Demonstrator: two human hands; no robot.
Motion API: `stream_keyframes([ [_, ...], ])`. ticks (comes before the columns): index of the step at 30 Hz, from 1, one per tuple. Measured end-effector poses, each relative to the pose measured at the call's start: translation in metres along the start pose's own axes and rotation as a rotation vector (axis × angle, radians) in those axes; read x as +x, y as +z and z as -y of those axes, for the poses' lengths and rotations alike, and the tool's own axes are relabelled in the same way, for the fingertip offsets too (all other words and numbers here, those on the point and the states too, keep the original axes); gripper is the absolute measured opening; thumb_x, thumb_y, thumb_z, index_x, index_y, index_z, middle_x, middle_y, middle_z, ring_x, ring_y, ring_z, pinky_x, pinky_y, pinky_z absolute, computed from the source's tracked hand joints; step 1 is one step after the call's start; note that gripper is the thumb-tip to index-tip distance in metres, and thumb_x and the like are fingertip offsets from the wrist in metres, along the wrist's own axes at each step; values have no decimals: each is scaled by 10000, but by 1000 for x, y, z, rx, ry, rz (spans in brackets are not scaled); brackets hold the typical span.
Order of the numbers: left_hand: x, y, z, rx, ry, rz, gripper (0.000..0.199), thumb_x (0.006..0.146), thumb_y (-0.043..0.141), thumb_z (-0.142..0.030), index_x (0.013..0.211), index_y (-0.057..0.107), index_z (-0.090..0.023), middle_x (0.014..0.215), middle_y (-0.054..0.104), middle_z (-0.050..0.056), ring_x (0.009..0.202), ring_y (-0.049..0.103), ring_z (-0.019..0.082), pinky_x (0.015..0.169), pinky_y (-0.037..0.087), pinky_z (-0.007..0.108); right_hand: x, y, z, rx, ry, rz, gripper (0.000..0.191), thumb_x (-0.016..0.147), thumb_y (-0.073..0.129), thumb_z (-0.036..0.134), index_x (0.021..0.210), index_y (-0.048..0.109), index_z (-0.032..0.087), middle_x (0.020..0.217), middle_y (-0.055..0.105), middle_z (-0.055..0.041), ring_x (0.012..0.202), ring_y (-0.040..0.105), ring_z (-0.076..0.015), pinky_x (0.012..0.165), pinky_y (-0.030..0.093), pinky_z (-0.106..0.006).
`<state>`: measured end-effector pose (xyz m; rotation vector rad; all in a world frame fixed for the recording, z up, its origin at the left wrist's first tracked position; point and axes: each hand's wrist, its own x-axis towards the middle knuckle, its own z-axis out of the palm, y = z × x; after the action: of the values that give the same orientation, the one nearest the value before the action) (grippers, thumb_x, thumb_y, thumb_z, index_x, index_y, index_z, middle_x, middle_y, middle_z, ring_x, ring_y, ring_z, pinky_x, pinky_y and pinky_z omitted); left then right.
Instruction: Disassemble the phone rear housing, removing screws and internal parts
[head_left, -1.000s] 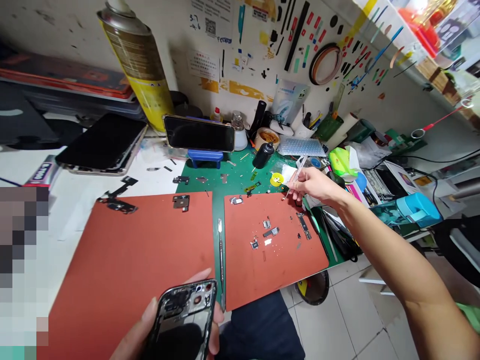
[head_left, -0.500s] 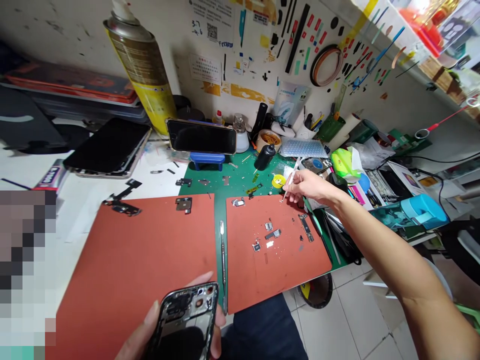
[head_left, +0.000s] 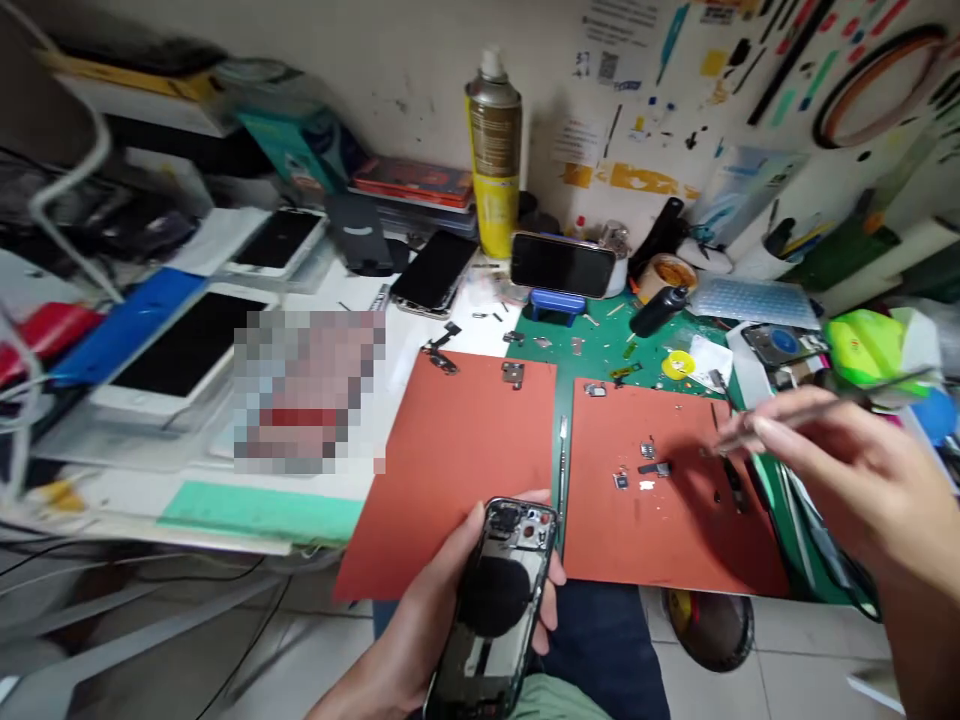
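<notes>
My left hand [head_left: 435, 600] is wrapped round an opened phone housing [head_left: 517, 570], tilted toward me over my lap, with its inner side and a black round pad showing. My right hand [head_left: 847, 470] pinches metal tweezers [head_left: 817, 411], blurred by motion, above the right red mat [head_left: 622, 545]. Whether their tips hold a tiny part I cannot tell. Below and left of the tips lie a dark flat component [head_left: 655, 469], a small metal part [head_left: 648, 450] and a square chip-like part [head_left: 621, 482]. A narrow circuit board [head_left: 736, 488] lies partly in the hand's shadow.
A left red mat [head_left: 450, 480] bears a small module [head_left: 513, 374]. Between the mats lies a metal pry tool [head_left: 562, 460]. Behind them stand a phone on a blue stand [head_left: 556, 305], a black bottle [head_left: 660, 311] and a spray can [head_left: 495, 160]. More phones [head_left: 435, 270] lie left.
My right hand has come back from the right mat's far edge toward me with the tweezers. The view has swung left. My left hand still holds the phone housing, now showing more of it.
</notes>
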<state>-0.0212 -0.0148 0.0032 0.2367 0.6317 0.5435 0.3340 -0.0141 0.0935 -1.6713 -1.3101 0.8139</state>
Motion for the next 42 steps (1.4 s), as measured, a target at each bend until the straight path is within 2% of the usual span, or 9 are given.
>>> stream_keyframes([
  [4,0,-1,4,25,56,71,715,1083,395,-660,1611,482,-186,1044,771,165,727,770,249,681,577,349,-77,40,-4,202,72,45,133,981,758,389,1101,794,345,1078,810,-114,985,818,-336,841,722,-430],
  [8,-4,-1,7,9,92,119,697,1085,390,-653,1585,515,-183,1088,772,171,788,790,264,709,595,345,-116,89,-6,404,147,160,121,1028,694,362,1094,788,325,1079,814,-115,989,817,-312,868,709,-431],
  [13,-6,-7,12,-14,105,150,694,1093,382,-650,1580,539,-182,1105,783,168,823,800,258,743,627,348,-124,122,-4,597,234,270,291,1082,566,465,984,762,272,933,761,-109,983,759,-303,922,633,-450],
  [16,-7,-9,15,-32,128,176,674,1090,405,-644,1566,570,-196,1122,791,167,851,803,257,757,638,350,-125,134,0,668,323,298,365,1090,549,523,924,726,251,781,677,-56,769,676,-221,759,586,-350],
  [19,-8,-9,16,-21,150,201,656,1087,428,-634,1557,593,-207,1132,797,167,849,807,259,755,639,349,-123,148,9,616,380,241,361,1044,661,554,907,731,228,729,631,-18,674,571,-157,665,507,-277],
  [23,-9,-9,17,9,167,226,661,1091,427,-630,1576,582,-209,1043,818,160,836,810,246,762,627,327,-116,166,23,682,411,175,351,984,754,561,985,734,211,829,715,-44,747,667,-193,743,549,-324],
  [27,-8,-13,20,39,142,230,742,1093,374,-664,1622,519,-165,924,824,168,814,808,238,746,612,301,-110,176,24,696,423,140,406,962,786,545,1139,739,183,763,686,-12,610,667,-176,658,557,-330],
  [34,-6,-12,20,5,126,209,731,1101,363,-651,1634,497,-168,926,824,157,797,816,244,731,625,310,-108,183,19,758,437,142,376,972,769,554,1023,732,184,742,632,5,546,637,-158,573,563,-321],
  [42,-4,-4,15,-68,140,254,650,1114,350,-613,1565,576,-205,1093,803,178,819,822,270,703,633,344,-102,147,13,725,290,-40,530,1037,620,635,829,820,190,815,695,-91,745,667,-191,676,574,-297],
])
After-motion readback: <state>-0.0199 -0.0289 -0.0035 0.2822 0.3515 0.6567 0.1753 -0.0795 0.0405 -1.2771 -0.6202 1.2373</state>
